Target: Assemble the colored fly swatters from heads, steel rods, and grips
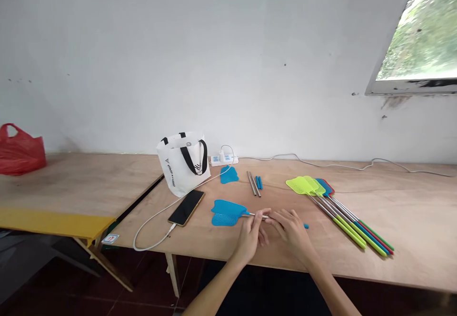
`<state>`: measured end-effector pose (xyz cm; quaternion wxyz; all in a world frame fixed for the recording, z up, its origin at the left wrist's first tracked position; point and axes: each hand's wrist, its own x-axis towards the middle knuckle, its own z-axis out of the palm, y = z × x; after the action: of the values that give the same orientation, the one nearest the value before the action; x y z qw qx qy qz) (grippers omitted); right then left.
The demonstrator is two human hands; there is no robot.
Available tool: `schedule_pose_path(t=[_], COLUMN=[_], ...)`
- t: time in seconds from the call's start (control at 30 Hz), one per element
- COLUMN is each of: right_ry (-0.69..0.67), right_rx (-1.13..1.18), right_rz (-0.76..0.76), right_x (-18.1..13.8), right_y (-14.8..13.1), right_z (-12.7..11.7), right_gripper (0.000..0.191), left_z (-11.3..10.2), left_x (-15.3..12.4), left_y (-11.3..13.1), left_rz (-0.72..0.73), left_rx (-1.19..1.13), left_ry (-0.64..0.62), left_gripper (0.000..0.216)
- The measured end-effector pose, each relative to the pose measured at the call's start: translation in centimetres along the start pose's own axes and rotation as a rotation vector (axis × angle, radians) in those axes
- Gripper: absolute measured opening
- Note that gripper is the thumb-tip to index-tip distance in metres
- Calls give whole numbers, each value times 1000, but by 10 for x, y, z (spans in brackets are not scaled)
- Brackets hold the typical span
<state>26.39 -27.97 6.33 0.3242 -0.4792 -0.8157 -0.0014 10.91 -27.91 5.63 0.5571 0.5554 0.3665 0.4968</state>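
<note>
A blue fly swatter with a thin metal rod lies across the table in front of me, its flat head to the left. My left hand is closed around the rod near the head. Fingers curled over the same rod, my right hand hides part of it, and a blue tip pokes out beyond. The blue head looks doubled, as if a second one lies beneath. Farther back are a loose blue swatter head, two metal tubes and short blue grips.
Several finished-looking fly swatters lie fanned out at the right. On the left are a phone on a white cable and a white tote bag. A power strip sits by the wall. A red plastic bag rests on the adjoining table.
</note>
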Motion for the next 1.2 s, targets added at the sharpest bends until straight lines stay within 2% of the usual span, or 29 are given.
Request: schedule_pose_path(t=[0.23, 0.37, 0.47, 0.53, 0.6, 0.7, 0.83, 1.0, 1.07, 1.2], right_ry=[-30, -37, 28, 75, 95, 62, -65, -246, -243, -131], right_rx=[54, 41, -3, -50, -102, -128, -63, -30, -46, -115], right_rz=[104, 96, 118, 154, 170, 157, 177, 214, 196, 141], right_x=[-1, 0, -1, -1, -1, -3, -7, -13, -14, -13], right_y=[8, 8, 14, 20, 25, 30, 33, 38, 38, 40], right_z=[-1, 0, 0, 0, 2, 7, 5, -1, 2, 14], right_gripper=[41, 33, 31, 32, 34, 35, 30, 21, 21, 23], left_z=[-19, -26, -33, -36, -37, -34, -29, -31, -32, -38], left_x=[10, 16, 20, 21, 18, 10, 3, 3, 4, 9], left_y=[0, 4, 2, -2, -4, -2, 7, 14, 12, 2], left_rz=[-34, -18, -48, -88, -94, -4, 123, 86, 103, 262], left_rx=[51, 81, 75, 128, 236, 462, 688, 775, 799, 969], left_ry=[-55, 21, 76, 8, -133, -294, -323, -399, -377, -160], left_gripper=[74, 72, 77, 76, 67, 48, 37, 28, 28, 20])
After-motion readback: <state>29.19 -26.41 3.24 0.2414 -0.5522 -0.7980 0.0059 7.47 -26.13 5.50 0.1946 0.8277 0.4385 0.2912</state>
